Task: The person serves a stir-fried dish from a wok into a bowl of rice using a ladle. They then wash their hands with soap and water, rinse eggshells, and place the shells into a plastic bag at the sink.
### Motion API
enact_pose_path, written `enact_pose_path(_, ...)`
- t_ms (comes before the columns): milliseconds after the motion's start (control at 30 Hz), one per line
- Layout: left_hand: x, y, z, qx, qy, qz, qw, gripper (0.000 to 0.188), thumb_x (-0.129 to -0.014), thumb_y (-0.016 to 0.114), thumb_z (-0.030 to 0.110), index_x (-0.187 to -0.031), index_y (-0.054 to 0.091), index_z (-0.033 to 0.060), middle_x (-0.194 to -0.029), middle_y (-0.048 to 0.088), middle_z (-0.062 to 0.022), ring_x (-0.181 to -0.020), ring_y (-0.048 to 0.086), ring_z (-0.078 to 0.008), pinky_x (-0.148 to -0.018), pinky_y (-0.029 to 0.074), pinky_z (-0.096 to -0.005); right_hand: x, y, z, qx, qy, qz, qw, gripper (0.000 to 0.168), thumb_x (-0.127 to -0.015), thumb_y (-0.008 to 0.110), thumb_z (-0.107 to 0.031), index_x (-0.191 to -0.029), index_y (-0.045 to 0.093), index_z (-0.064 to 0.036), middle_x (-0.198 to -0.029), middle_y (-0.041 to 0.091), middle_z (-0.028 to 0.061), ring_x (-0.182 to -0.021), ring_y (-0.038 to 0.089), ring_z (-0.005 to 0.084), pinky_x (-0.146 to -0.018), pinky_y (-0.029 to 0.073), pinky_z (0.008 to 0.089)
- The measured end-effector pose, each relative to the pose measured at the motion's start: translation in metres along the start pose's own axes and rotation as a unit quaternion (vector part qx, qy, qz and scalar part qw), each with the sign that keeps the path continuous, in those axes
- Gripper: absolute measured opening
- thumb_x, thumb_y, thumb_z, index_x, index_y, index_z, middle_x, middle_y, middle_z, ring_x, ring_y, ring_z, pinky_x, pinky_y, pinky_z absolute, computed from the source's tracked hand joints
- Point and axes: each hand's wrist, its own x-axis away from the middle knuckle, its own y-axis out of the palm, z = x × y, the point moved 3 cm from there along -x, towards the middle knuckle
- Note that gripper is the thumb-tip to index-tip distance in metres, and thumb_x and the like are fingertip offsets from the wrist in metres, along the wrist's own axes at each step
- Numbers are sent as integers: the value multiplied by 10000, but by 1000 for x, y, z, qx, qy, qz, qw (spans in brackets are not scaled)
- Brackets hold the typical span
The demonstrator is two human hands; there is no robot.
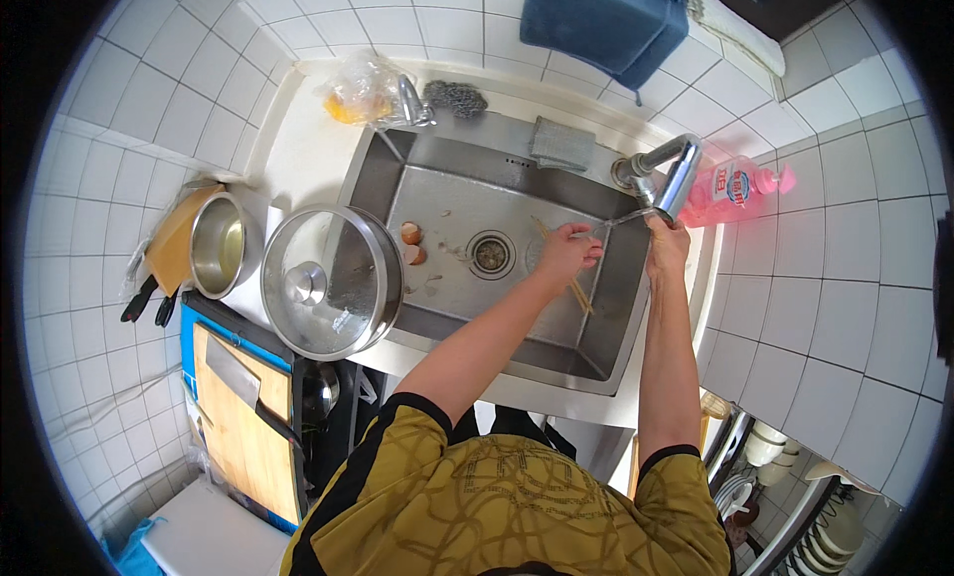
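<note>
My right hand [667, 244] is wrapped around the end of the chrome faucet [674, 177] at the sink's right rear corner. From it a thin stream of water [624, 219] runs left toward my left hand [566, 259], which hovers over the right half of the stainless steel sink [477, 192] with fingers loosely apart. Under that hand, wooden chopsticks [582, 299] lie slanted, partly hidden by it. A faint clear round shape shows beside the wrist; I cannot tell what it is. Cracked eggshells [411, 234] lie left of the drain [491, 255].
A glass-lidded steel pot [328, 285] overlaps the sink's left edge, beside a steel bowl [223, 244]. A cleaver [235, 371] rests on a wooden cutting board [253, 442]. Pink detergent [727, 192] stands behind the faucet; a grey cloth [563, 144] and steel wool [456, 99] sit at the back rim.
</note>
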Motion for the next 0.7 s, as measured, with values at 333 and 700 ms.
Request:
enact_pose_path(333,-30,-1,-7,4,4,42,999,312,-838,535,132,-1126,447,49,-965,591,-73,-847,570,-146,-715,465,-251,51,20,27,-359,67,-67,928,361,-852,535,-369,-864,565,-9,-882,612,107,-858,595,198,-808,496,306)
enact_pose_path(700,-67,7,14,-45,181,-42,982,376,-911,433,278,-1203,437,40,-1185,475,-107,-1095,445,-198,-968,311,-328,103,106,7,-265,67,-164,948,496,-949,280,-360,-1309,282,-17,-1327,334,81,-1199,345,192,-999,290,332)
